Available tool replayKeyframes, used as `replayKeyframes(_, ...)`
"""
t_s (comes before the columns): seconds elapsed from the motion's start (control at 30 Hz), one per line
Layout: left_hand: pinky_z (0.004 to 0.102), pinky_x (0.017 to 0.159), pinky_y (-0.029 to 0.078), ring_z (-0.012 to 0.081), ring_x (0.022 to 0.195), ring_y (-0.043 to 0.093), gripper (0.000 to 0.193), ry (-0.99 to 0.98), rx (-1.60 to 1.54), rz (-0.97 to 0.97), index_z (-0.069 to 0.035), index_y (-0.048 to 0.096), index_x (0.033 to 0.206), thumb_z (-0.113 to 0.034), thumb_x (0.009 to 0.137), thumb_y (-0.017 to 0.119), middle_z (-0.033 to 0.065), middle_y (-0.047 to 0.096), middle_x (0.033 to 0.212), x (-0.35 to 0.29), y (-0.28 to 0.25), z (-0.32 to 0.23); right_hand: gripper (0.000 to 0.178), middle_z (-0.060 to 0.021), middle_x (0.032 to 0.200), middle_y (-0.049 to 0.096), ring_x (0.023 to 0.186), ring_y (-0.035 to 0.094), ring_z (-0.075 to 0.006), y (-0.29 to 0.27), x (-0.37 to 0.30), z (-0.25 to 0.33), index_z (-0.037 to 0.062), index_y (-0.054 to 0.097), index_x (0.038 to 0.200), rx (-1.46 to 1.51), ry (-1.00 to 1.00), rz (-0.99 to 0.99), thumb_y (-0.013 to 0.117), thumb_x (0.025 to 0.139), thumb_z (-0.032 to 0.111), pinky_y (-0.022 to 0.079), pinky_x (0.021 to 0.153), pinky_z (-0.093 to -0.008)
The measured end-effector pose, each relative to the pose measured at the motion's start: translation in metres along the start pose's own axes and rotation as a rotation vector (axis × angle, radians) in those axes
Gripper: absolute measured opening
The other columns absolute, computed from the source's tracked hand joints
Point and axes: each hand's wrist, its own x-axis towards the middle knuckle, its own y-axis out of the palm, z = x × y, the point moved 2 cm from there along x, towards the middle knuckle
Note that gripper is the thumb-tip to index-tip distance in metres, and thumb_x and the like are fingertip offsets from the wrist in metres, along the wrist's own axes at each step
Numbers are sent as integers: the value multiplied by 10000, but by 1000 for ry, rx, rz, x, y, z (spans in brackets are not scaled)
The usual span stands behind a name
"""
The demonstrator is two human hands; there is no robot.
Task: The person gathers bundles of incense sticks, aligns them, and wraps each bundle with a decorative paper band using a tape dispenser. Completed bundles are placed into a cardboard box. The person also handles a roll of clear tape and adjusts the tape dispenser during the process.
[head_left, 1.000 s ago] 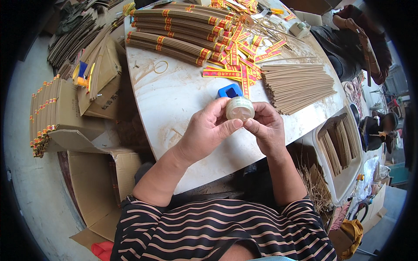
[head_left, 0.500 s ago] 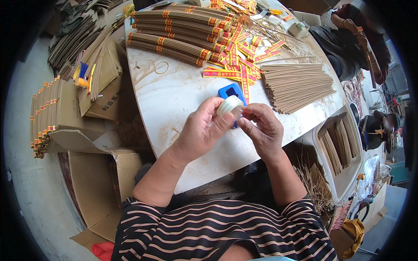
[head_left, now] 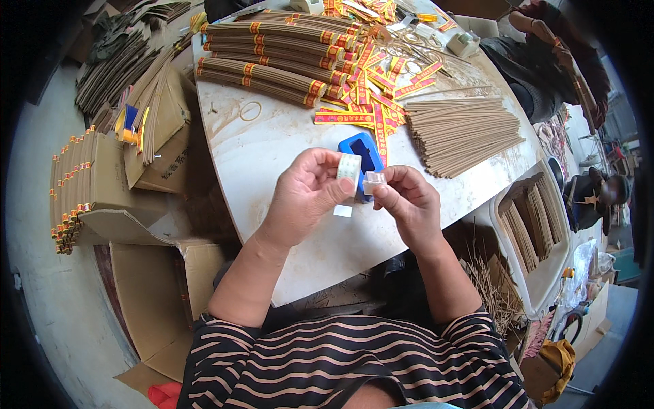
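My left hand point(head_left: 300, 201) is closed round a roll of tape point(head_left: 349, 165), with the thumb pressed on its edge. A short pale tab point(head_left: 343, 211) sticks out below that thumb. Between thumb and fingers of my right hand point(head_left: 414, 204) is a small clear plastic-looking piece point(head_left: 372, 181); its exact kind does not show. The two hands are close together but apart, above the near part of the white table point(head_left: 320, 262). Just beyond them lies a blue tape dispenser point(head_left: 352, 144), partly hidden by the hands and the roll.
Banded bundles of brown sticks point(head_left: 262, 75) are stacked at the table's far left. Red and yellow paper labels point(head_left: 349, 117) lie scattered beside loose brown sticks point(head_left: 466, 133). A white bin point(head_left: 514, 279) holds more sticks at right. Cardboard boxes point(head_left: 146, 286) stand at left. Another person point(head_left: 531, 75) sits at far right.
The tape roll has turned more upright in my left hand. My hands have drawn slightly apart, and the clear piece in my right hand now shows, as does more of the dispenser.
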Motion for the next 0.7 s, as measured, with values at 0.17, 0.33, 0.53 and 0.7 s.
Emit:
replayKeyframes(0.17, 321, 776, 485, 210, 877, 597, 428, -168, -325, 72, 6, 439, 1109, -318, 863, 571, 133, 589, 991, 4, -12, -2, 247, -104, 879, 608, 741, 588, -157, -6, 6, 2, -20, 527, 989, 440, 95, -13, 644, 795, 80, 489, 689, -273)
replayKeyframes(0.33, 386, 801, 502, 241, 885, 606, 374, -236, -409, 72, -5, 514, 1017, -356, 888, 510, 145, 588, 1018, 3, -10, 1, 283, -66, 893, 579, 788, 560, -111, 2, 4, 10, -1, 531, 1032, 322, 35, 5, 661, 783, 42, 475, 701, -235)
replayKeyframes(0.53, 351, 796, 503, 197, 871, 606, 286, -250, -328, 53, -17, 554, 955, -290, 870, 563, 96, 604, 956, 2, -8, 6, 313, -41, 911, 552, 768, 543, -104, 2, 2, 8, -8, 528, 1032, -178, -241, 68, 682, 767, 55, 459, 697, -228)
replayKeyframes(0.7, 214, 752, 430, 89, 820, 545, 282, -217, -167, 85, 5, 570, 983, -231, 839, 626, 54, 601, 917, -1, -8, 7, 281, -52, 815, 545, 700, 523, -115, 6, 1, 21, 8, 552, 977, -494, -353, 59, 698, 745, 68, 453, 623, -235)
